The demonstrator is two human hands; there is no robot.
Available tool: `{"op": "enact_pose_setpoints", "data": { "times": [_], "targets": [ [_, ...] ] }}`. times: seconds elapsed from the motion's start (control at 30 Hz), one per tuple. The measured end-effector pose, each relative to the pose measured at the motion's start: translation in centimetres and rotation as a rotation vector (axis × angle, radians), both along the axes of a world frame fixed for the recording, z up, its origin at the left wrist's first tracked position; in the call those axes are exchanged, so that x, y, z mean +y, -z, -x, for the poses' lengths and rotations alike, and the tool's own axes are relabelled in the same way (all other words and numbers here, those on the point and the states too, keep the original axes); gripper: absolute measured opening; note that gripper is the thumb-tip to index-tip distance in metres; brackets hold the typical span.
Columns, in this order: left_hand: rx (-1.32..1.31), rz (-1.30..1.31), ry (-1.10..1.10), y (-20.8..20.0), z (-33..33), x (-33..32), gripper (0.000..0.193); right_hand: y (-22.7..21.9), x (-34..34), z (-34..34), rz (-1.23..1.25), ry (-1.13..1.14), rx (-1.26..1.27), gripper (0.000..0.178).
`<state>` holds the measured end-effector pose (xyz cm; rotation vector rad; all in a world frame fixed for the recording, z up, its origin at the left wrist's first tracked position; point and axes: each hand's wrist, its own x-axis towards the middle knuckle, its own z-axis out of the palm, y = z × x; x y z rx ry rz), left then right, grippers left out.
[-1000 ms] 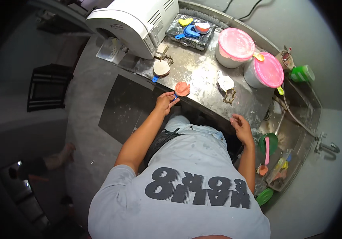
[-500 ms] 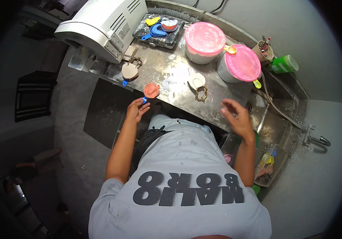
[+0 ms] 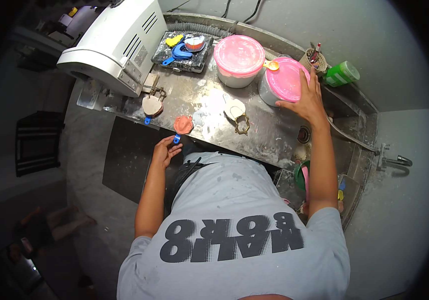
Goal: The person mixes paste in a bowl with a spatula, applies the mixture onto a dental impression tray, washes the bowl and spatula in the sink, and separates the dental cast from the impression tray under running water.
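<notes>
Head view, only one. Landmark: the steel counter (image 3: 274,135), dusty and smeared white.

Right hand (image 3: 307,100) is at the far right of the counter, fingers spread, palm down on the pink lid (image 3: 285,80) of a grey tub (image 3: 267,95). Flat contact along the lid's right rim, not clenched. Can't tell whether the fingertips hook the edge.

Left hand (image 3: 163,151) is at the counter's near edge, left part. Fingers loosely curled, thumb side just touching the blue handle (image 3: 177,139) of an impression tray filled with reddish material (image 3: 183,124). Tray lies on the counter right at the edge. A real pinch on the handle isn't clear, so the grip can't be called.

Rest of the counter:
- Second tub with pink lid (image 3: 238,55), just left of the touched one, far side. Small yellow scoop (image 3: 271,65) between the two.
- White plaster cast on a brass articulator (image 3: 238,114), mid-counter.
- Another cast in a metal frame (image 3: 152,102), left part, below the white machine (image 3: 117,42) that overhangs the far left corner.
- Dark tray (image 3: 182,47) at the far edge with yellow, blue and red-white pieces.
- Cup of tools (image 3: 312,57) and green bottle (image 3: 342,74), far right corner.
- Sink (image 3: 324,165) adjoins the counter's right end, green bowl (image 3: 302,175) in it, tap (image 3: 394,160) on the wall beyond.
</notes>
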<state>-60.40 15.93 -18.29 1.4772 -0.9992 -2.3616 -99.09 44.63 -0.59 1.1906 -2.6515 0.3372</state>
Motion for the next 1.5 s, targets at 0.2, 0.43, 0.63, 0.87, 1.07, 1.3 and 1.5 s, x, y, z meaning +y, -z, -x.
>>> {"op": "enact_pose_setpoints", "data": {
  "times": [0.2,0.43,0.63,0.87,1.07,1.3,1.5],
  "targets": [
    [-0.104,0.093,0.058,-1.3,-0.5,-2.3,0.028,-0.2,0.0,1.5,-0.004,0.025,-0.23,0.109],
    [-0.113,0.113,0.066,-1.7,-0.5,-4.3,0.03,-4.2,1.3,3.4,0.08,-0.009,-0.308,0.089],
    [-0.2,0.246,0.069,-2.7,-0.5,-5.3,0.027,-7.3,0.5,3.4,0.185,0.07,-0.339,0.09],
    [-0.25,0.374,0.034,-1.6,-0.7,-5.9,0.021,0.1,-11.6,-0.6,0.083,-0.065,-0.105,0.1],
    [-0.33,0.565,0.024,-2.7,-0.8,-5.7,0.02,-0.8,-8.0,-4.2,0.089,0.01,-0.12,0.088],
    [0.005,0.782,-0.205,-12.0,6.2,-1.2,0.013,-2.5,14.0,-8.2,0.38,0.336,-0.387,0.058],
    [0.357,0.68,0.752,-14.0,15.2,8.3,0.02,-3.3,19.0,-9.4,0.334,0.498,-0.434,0.045]
  ]
}}
